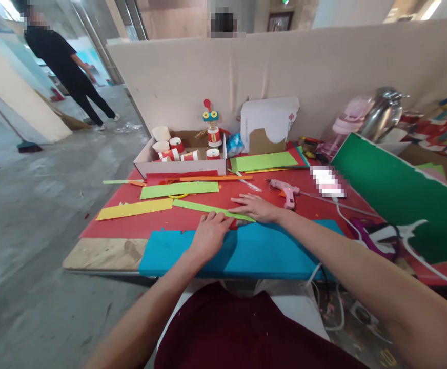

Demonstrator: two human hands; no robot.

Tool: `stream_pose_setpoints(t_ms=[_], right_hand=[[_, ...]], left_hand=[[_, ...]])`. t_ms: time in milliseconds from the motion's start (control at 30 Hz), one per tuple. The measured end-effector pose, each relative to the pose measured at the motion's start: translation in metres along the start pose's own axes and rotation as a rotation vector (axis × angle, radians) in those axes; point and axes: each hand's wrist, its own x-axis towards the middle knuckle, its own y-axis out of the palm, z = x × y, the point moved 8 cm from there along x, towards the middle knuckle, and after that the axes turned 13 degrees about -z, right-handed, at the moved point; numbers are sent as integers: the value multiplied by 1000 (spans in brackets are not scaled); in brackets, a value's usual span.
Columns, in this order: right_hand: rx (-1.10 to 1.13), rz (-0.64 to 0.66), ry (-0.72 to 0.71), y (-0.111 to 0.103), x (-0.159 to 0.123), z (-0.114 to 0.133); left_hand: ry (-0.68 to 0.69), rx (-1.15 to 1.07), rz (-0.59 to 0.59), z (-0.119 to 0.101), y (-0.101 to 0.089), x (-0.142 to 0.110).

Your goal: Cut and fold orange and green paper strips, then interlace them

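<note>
A narrow light-green paper strip [196, 206] lies slantwise on the red table covering, its near end between my hands. My left hand [211, 234] is closed, its bent fingers at the lower edge of the strip; the thumb side is partly hidden. Flat over the strip's right part rests my right hand [260, 209], fingers stretched out and pointing left. Just under the strip, between both hands, a small greyish thing [242, 223] shows, too covered to name. A blue sheet [246, 253] spreads along the front edge beneath my wrists.
A pink glue gun [287, 192] lies right of my hands. Green [181, 190] and yellow [135, 209] paper strips lie left. Behind stands a box [185, 168] with paper cups and a cup figure [213, 134]. A green board [400, 200] and cables [348, 220] lie right.
</note>
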Motion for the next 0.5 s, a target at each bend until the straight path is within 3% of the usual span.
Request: stream_pose_setpoints(t_ms=[100,167,233,367,433,500], right_hand=[[15,-4,5,-1,-1,-1],[26,-14,-3,-4,-2,0],[26,-26,-5,-6,-2,3],[-14,-120,69,-9,1,19],[-25,-194,99,-8,4,33],[-60,-243,157,-5,7,43]], left_hand=[[57,-54,22,-5,-6,-11],[30,-75,-2,12,-15,-19],[-75,-77,-87,52,-29,-25],[-432,77,-262,168,-63,-40],[-616,208,-288,218,-73,-51],[-720,283,-246,249,-72,-58]])
